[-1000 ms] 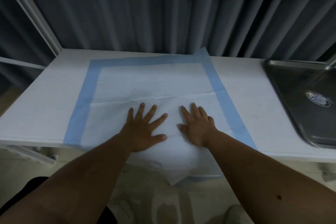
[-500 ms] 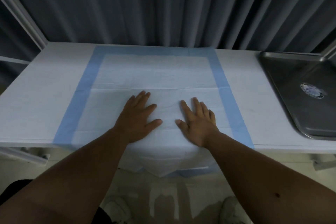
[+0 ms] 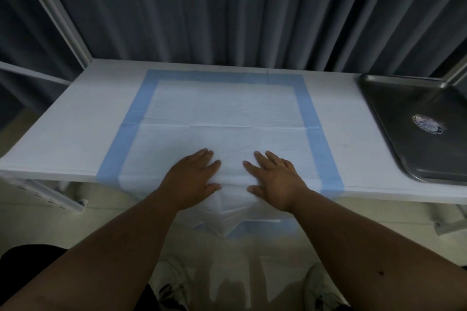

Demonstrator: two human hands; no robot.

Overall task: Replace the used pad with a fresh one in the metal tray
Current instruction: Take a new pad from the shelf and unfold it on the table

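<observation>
Blue-bordered white pad (image 3: 222,113) lies flat on the white table (image 3: 75,118), near edge hanging off the front and folded under itself. Head view only: left hand (image 3: 192,178) and right hand (image 3: 274,179) both palm-down on the pad's near part, right at the table edge, fingers straight, gripping nothing. Hands close together but not touching. Metal tray (image 3: 414,159) sits on the table at far right, well apart from the pad, a round sticker (image 3: 427,124) on its floor; no pad in it. Grey curtain (image 3: 227,7) behind, shoes (image 3: 321,288) on the floor below. Versus 0.5 s ago: both hands have slid back toward the table edge, left fingers now closed up side by side, and more pad hangs over the front. A second ago the pad's far right corner was skewed past the border line; now it's squared up.
</observation>
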